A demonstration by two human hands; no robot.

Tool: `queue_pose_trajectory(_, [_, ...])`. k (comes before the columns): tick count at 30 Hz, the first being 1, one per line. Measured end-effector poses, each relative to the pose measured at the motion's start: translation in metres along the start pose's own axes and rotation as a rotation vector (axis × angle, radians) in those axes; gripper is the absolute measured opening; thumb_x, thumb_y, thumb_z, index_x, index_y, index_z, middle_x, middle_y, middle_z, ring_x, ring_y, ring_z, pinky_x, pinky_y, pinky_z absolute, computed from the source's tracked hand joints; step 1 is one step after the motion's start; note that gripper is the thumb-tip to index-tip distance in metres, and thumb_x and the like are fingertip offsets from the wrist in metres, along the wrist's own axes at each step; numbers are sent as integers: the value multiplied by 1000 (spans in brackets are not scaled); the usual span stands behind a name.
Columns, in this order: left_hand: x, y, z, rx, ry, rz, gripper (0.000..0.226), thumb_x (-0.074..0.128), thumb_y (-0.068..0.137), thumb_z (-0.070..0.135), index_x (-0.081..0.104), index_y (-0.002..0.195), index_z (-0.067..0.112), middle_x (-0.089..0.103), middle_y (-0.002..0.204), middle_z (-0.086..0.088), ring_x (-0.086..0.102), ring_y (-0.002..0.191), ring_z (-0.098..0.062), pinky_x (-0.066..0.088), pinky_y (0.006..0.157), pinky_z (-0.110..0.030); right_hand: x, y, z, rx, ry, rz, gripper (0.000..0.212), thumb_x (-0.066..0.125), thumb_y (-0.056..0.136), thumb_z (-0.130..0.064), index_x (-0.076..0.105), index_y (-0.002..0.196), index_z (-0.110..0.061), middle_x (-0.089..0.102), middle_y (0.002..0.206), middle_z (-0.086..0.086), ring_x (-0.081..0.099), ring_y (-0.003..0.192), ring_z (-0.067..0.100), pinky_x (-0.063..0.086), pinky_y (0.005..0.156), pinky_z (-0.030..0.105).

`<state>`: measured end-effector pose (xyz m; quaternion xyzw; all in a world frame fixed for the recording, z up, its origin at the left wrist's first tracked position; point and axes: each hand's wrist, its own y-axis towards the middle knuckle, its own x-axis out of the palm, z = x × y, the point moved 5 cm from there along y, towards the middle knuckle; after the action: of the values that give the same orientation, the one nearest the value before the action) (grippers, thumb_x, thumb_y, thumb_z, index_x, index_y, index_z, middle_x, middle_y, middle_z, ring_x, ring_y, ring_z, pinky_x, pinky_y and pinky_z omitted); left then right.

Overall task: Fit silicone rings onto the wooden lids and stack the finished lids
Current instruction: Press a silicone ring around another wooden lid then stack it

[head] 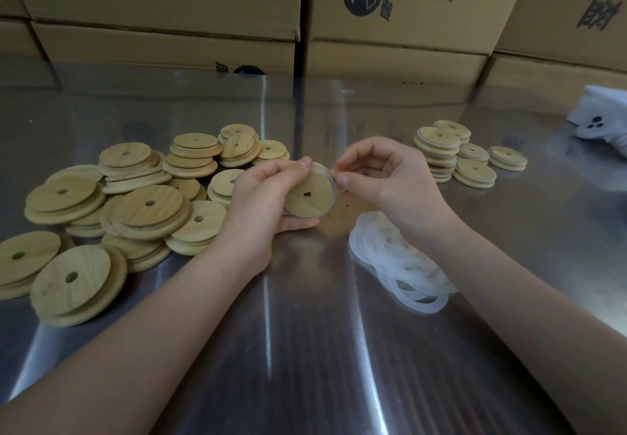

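**Head view, centre of frame**
- Your left hand [268, 193]: closed around one wooden lid [310, 198]. The thumb is on the lid's upper rim and the fingers are curled under its lower edge.
- The lid is tilted and held clear above the steel table [305, 349]. One flat face is turned toward you, with a small hole in its middle.
- Your right hand [383, 176]: fingers curled, thumb and fingertips pinching the translucent silicone ring [334, 193] at the lid's upper right rim.
- The ring runs along the lid's right edge. You cannot tell how far round it is seated.

**Left half of frame**
- Loose pile of wooden lids [149, 203]: round discs, each with a centre hole, overlapping and leaning on one another.
- The pile spreads from the lower left edge up to just behind your left hand.

**Lower right of centre**
- Heap of silicone rings [400, 265]: white, translucent and tangled. It lies on the table beside your right forearm, which partly hides it.

**Upper right of frame**
- Stacked lids [441, 149]: several short stacks set close together, with pale bands showing between the wood layers. The tallest stack is on the left of the group.
- The group sits well apart from the loose pile, beyond your right hand.

**Right edge of frame**
- White object [600, 118]: on the table, with three dark spots. You cannot tell what it is.

**Top of frame**
- Cardboard boxes [169, 10]: stacked in rows behind the table, with dark printed characters and a round logo.
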<state>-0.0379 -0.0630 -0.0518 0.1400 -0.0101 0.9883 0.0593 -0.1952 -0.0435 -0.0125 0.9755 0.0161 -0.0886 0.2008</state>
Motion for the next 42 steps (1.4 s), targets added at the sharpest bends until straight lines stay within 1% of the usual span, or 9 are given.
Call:
queue_pose_trajectory(4, [0, 2, 0, -29, -76, 2, 12, 68, 89, 22, 75, 86, 13, 73, 81, -1, 73, 77, -15, 59, 63, -40, -1, -1, -1, -14, 25, 0, 29, 64, 84, 12, 66, 84, -17, 72, 79, 2, 68, 73, 14, 54, 67, 21])
queue_pose_trajectory(7, [-1, 2, 0, -51, -117, 12, 11, 67, 90, 21, 74, 86, 14, 71, 87, -7, 72, 87, -22, 58, 62, -39, -1, -1, 1, -7, 39, 0, 28, 63, 85, 12, 66, 85, -16, 73, 79, 3, 69, 72, 14, 54, 67, 21])
queue_pose_trajectory(11, [-1, 1, 1, -62, -143, 37, 13, 64, 91, 19, 70, 96, 9, 69, 98, -14, 69, 101, -32, 58, 62, -41, 0, -1, 2, -23, 42, -22, 28, 62, 86, 10, 66, 87, -17, 74, 82, 8, 70, 74, 17, 55, 68, 24])
queue_pose_trajectory(22, [-3, 1, 0, -79, -171, 54, 10, 62, 93, 17, 69, 95, 10, 70, 93, -10, 70, 100, -30, 60, 65, -45, 1, -1, -1, -65, -23, -85, 27, 64, 85, 11, 66, 90, -16, 73, 93, 14, 70, 90, 23, 58, 78, 31])
queue_pose_trajectory(27, [0, 0, -1, -87, -196, 35, 24, 60, 95, 24, 67, 108, 5, 70, 111, -16, 69, 106, -28, 61, 72, -43, 4, -5, -7, -168, -236, -46, 28, 67, 84, 6, 65, 95, -20, 71, 98, 4, 68, 92, 17, 55, 82, 31])
queue_pose_trajectory(30, [6, -2, -1, -107, -255, -46, 32, 53, 99, 30, 65, 113, 3, 73, 109, -14, 71, 103, -25, 60, 82, -43, 9, -7, -11, -280, -475, -29, 32, 70, 80, 0, 65, 107, -17, 65, 103, -6, 64, 93, 12, 54, 83, 30])
queue_pose_trajectory(33, [11, -4, 0, -138, -346, -115, 37, 47, 102, 32, 65, 113, 2, 71, 114, -17, 69, 108, -27, 57, 89, -42, 13, -8, -12, -321, -597, -65, 44, 75, 79, -9, 61, 120, -14, 57, 110, -11, 56, 99, 7, 46, 87, 20])
queue_pose_trajectory(37, [15, -6, 1, -154, -392, -178, 40, 45, 101, 36, 66, 110, 2, 74, 105, -13, 72, 98, -25, 57, 87, -40, 16, -7, -8, -293, -664, -106, 57, 79, 79, -16, 56, 132, -11, 51, 117, -10, 46, 105, 1, 35, 91, 10])
queue_pose_trajectory(42, [21, -10, 0, -181, -371, -258, 47, 44, 101, 39, 63, 120, 1, 71, 115, -16, 69, 108, -27, 59, 87, -39, 17, -6, -3, -244, -695, -87, 63, 79, 79, -20, 52, 136, -15, 52, 122, -5, 43, 108, 1, 37, 97, 21])
